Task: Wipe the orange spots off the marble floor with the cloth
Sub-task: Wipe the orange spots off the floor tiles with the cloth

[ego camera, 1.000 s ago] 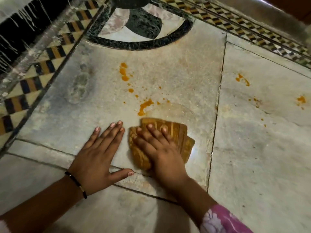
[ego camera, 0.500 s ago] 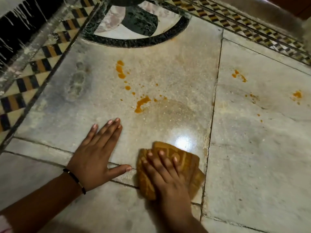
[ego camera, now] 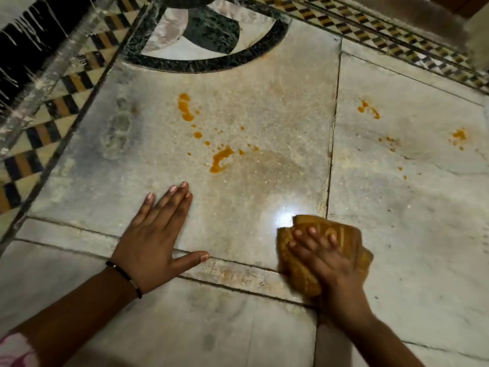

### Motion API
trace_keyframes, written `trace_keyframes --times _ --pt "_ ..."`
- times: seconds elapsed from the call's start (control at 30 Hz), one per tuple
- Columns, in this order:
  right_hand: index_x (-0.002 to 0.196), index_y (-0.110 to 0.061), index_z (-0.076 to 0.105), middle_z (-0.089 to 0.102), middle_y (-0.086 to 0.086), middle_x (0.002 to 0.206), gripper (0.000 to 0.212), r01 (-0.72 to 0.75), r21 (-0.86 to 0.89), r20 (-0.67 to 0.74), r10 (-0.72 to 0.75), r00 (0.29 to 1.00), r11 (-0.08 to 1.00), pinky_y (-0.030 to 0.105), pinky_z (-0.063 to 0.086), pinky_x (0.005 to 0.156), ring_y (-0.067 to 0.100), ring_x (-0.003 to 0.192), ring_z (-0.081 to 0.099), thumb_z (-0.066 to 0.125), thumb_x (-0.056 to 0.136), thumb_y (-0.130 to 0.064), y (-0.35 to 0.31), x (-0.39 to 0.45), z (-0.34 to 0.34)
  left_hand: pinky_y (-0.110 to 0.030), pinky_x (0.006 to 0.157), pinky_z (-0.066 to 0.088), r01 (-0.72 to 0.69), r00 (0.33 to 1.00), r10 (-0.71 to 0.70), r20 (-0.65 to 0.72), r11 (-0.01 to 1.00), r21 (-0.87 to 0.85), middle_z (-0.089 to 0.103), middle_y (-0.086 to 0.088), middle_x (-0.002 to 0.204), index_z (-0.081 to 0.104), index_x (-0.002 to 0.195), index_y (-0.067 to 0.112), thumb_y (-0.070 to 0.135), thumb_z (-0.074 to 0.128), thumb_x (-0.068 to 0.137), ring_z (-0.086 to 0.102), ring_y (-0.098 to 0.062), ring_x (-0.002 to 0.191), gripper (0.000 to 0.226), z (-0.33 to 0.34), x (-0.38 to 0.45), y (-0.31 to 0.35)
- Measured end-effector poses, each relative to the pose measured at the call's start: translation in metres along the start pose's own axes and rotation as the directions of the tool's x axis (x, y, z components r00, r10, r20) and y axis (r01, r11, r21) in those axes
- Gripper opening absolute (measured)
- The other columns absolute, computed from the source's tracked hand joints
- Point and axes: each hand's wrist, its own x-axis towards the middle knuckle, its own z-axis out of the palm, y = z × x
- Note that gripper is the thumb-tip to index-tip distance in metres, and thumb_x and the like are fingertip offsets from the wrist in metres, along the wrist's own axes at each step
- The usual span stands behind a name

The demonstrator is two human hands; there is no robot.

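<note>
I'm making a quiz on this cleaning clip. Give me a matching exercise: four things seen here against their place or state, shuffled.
Things:
1. left hand
2. right hand
3. cloth
4. bracelet

Places or states:
A. on the left wrist
B. flat on bare marble
C. pressing down on the cloth
D. bunched near the slab joint, short of the orange spots

Pairs: 1-B, 2-C, 3-D, 4-A

Dim, warm indoor light falls on the marble floor (ego camera: 264, 102). A small white glare spot (ego camera: 285, 218) shines on the stone, perhaps a lamp overhead. The right hand (ego camera: 325, 263) and cloth (ego camera: 341, 231) look slightly motion-blurred. Wide-angle distortion bends the patterned border (ego camera: 397, 43), and the far corners turn soft and smeared.
</note>
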Motion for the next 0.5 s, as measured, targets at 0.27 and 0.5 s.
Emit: trace_keyframes --times 0.27,0.5 --pt "0.132 -0.016 0.052 0.045 0.008 0.144 0.06 -0.279 0.03 -0.152 0.28 0.948 0.96 0.043 0.011 0.114 0.029 0.138 0.032 0.05 0.073 -0.025 -0.013 0.15 0.0 -0.044 0.116 0.01 -0.001 1.0 0.001 0.011 0.999 0.033 0.016 -0.009 0.157 0.021 0.147 0.006 0.078 0.026 0.08 0.012 -0.019 0.144 0.098 0.001 -0.001 0.0" --pt "0.138 -0.029 0.041 0.038 -0.01 0.146 0.077 -0.015 0.052 -0.03 0.016 0.999 0.999 0.038 0.01 0.116 0.013 0.141 0.023 0.076 0.073 -0.007 -0.033 0.029 0.02 -0.042 0.116 0.009 -0.002 1.0 0.002 0.0 1.0 0.013 0.016 -0.008 0.156 0.021 0.147 0.007 0.078 0.024 0.081 0.012 -0.018 0.144 0.097 0.0 0.0 0.0"
